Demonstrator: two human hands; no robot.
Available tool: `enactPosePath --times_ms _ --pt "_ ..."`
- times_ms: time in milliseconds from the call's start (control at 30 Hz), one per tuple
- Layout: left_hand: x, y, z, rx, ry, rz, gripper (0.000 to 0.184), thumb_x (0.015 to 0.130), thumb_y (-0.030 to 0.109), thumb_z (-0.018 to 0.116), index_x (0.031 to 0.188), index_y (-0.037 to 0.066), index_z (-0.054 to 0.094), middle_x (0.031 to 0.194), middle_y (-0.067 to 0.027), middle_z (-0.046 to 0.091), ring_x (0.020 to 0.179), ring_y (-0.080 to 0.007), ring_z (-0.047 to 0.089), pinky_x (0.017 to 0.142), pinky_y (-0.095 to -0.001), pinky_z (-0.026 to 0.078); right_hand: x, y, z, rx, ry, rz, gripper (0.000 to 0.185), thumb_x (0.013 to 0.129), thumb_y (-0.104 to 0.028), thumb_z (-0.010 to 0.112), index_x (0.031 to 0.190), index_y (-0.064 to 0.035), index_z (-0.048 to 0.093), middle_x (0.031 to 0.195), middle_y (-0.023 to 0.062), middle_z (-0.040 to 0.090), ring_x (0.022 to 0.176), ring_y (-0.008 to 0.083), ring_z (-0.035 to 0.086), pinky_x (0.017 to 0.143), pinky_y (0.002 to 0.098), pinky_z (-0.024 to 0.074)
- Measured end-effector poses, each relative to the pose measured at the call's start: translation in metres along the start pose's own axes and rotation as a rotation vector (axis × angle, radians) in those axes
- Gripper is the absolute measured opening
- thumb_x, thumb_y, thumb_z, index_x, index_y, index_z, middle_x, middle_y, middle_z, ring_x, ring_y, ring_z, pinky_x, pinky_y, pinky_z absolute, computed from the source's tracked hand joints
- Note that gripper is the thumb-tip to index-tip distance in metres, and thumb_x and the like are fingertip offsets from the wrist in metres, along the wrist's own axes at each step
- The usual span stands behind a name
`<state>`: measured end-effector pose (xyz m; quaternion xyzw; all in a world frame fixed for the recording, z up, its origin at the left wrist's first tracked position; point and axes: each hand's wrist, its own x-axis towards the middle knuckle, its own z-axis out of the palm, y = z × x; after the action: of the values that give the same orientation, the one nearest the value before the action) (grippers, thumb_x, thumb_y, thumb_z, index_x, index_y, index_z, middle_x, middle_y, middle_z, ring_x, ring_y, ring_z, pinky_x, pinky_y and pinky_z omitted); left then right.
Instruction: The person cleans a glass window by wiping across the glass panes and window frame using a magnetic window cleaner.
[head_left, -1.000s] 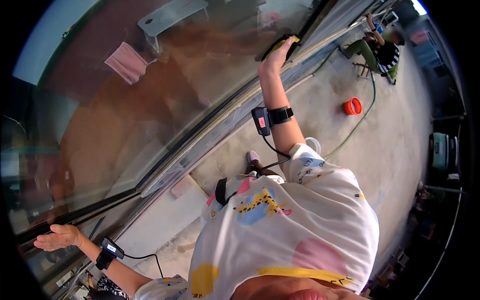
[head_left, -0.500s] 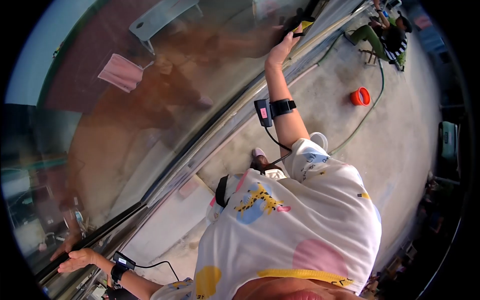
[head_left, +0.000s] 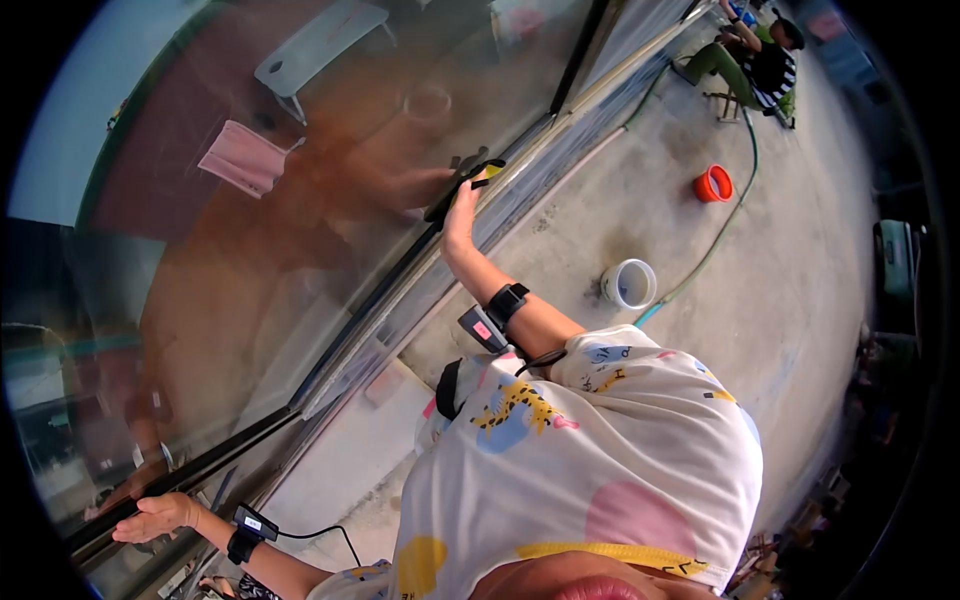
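Observation:
My right hand (head_left: pixel 461 215) grips a flat black-and-yellow hand tool (head_left: pixel 484 175), held against the window glass (head_left: pixel 340 225) beside its frame. Its exact kind is hard to make out; dark strap-like parts show by my fingers. Low on the left, my left hand (head_left: pixel 158 518) is open, its fingers stretched out along the dark window frame (head_left: pixel 215 455) and holding nothing. Whether its palm presses on the frame cannot be seen. Both wrists carry black straps with small boxes and cables.
A white bucket (head_left: pixel 630 284) and a red bucket (head_left: pixel 713 184) stand on the concrete floor (head_left: pixel 800 260). A green hose (head_left: pixel 722 245) runs past them. Farther back, a person (head_left: pixel 765 75) sits on a low stool. A pink chair (head_left: pixel 245 158) and grey table (head_left: pixel 320 45) appear in the glass.
My right hand has come down and left along the glass edge, nearer my body, with the black-and-yellow tool. The white bucket is now uncovered. My left hand stays almost where it was.

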<state>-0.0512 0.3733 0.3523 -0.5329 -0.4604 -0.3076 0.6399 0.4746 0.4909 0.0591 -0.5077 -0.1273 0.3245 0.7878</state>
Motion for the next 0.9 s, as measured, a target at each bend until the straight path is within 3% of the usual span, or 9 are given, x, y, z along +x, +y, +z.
enactPosePath --times_ms 133,300,433,500,567,667,700,800,900 --pt "-0.001 0.000 0.001 -0.028 0.017 0.006 0.054 0.101 0.030 0.040 0.143 -0.003 0.035 0.148 -0.0228 0.036 0.135 -0.0390 0.036 0.110 -0.0513 0.026 -0.059 -0.018 0.022 -0.130 -0.138 -0.083 0.064 0.100 -0.025 0.037 0.151 -0.0011 0.006 0.158 0.0154 0.004 0.146 0.0281 0.003 0.117 0.0347 0.0042" --pt "0.002 0.007 -0.002 0.018 -0.038 0.027 0.054 0.101 0.025 0.039 0.146 -0.004 0.028 0.150 -0.0237 0.030 0.138 -0.0395 0.031 0.109 -0.0507 0.027 0.032 -0.100 0.031 -0.302 -0.095 -0.540 0.061 0.099 -0.025 0.039 0.151 -0.0028 0.015 0.158 0.0205 0.004 0.146 0.0340 0.001 0.117 0.0395 0.0041" --pt "0.004 0.009 0.000 -0.014 0.011 -0.035 0.053 0.101 0.030 0.040 0.142 -0.003 0.037 0.148 -0.0228 0.036 0.136 -0.0380 0.036 0.110 -0.0488 0.027 0.048 -0.136 0.065 -0.054 0.043 -0.569 0.062 0.097 -0.025 0.039 0.150 -0.0025 0.018 0.157 0.0218 0.008 0.146 0.0357 0.003 0.117 0.0401 0.0040" --pt "0.002 0.003 -0.001 0.008 -0.006 -0.010 0.054 0.101 0.030 0.038 0.144 -0.004 0.033 0.149 -0.0234 0.033 0.136 -0.0391 0.034 0.109 -0.0498 0.027 -0.008 -0.124 0.079 -0.155 -0.007 -0.629 0.061 0.094 -0.020 0.045 0.149 -0.0043 0.023 0.157 0.0198 0.010 0.146 0.0334 0.007 0.116 0.0413 0.0073" --pt "0.001 0.006 0.000 0.031 -0.031 0.014 0.055 0.102 0.030 0.036 0.145 -0.004 0.029 0.150 -0.0240 0.030 0.137 -0.0402 0.033 0.109 -0.0508 0.027 -0.054 -0.100 0.070 -0.445 -0.276 -0.946 0.065 0.090 -0.022 0.050 0.148 -0.0041 0.028 0.157 0.0218 0.008 0.146 0.0397 0.003 0.115 0.0479 0.0053" --pt "0.005 0.008 -0.004 0.058 -0.055 -0.002 0.055 0.102 0.029 0.035 0.145 -0.006 0.029 0.150 -0.0244 0.030 0.136 -0.0399 0.033 0.110 -0.0506 0.027 -0.025 -0.104 0.058 -0.479 -0.345 -1.063 0.066 0.088 -0.023 0.054 0.147 -0.0042 0.031 0.157 0.0224 0.008 0.145 0.0423 0.003 0.115 0.0507 0.0048" --pt "0.005 0.009 -0.004 0.057 -0.054 -0.001 0.055 0.102 0.029 0.035 0.145 -0.006 0.029 0.150 -0.0244 0.030 0.136 -0.0399 0.033 0.110 -0.0506 0.027 -0.004 -0.113 0.061 -0.364 -0.218 -0.968 0.060 0.084 -0.021 0.055 0.140 -0.0046 0.043 0.156 0.0214 0.015 0.145 0.0413 0.008 0.114 0.0529 0.0081" --pt "0.004 0.007 -0.004 0.052 -0.048 0.004 0.055 0.102 0.028 0.035 0.145 -0.006 0.029 0.150 -0.0245 0.030 0.136 -0.0398 0.034 0.110 -0.0501 0.028 0.092 -0.139 0.046 -0.169 0.030 -0.751 0.059 0.094 -0.024 0.040 0.148 -0.0039 0.027 0.156 0.0240 0.012 0.144 0.0374 0.011 0.116 0.0420 0.0097" --pt "0.005 0.005 -0.002 0.026 -0.026 -0.029 0.056 0.101 0.032 0.037 0.146 -0.002 0.030 0.150 -0.0230 0.031 0.137 -0.0391 0.034 0.109 -0.0515 0.026 0.186 -0.112 0.003 0.038 0.063 -0.605 0.057 0.094 -0.020 0.037 0.146 0.0014 0.028 0.151 0.0222 0.025 0.139 0.0351 0.023 0.114 0.0400 0.0178"
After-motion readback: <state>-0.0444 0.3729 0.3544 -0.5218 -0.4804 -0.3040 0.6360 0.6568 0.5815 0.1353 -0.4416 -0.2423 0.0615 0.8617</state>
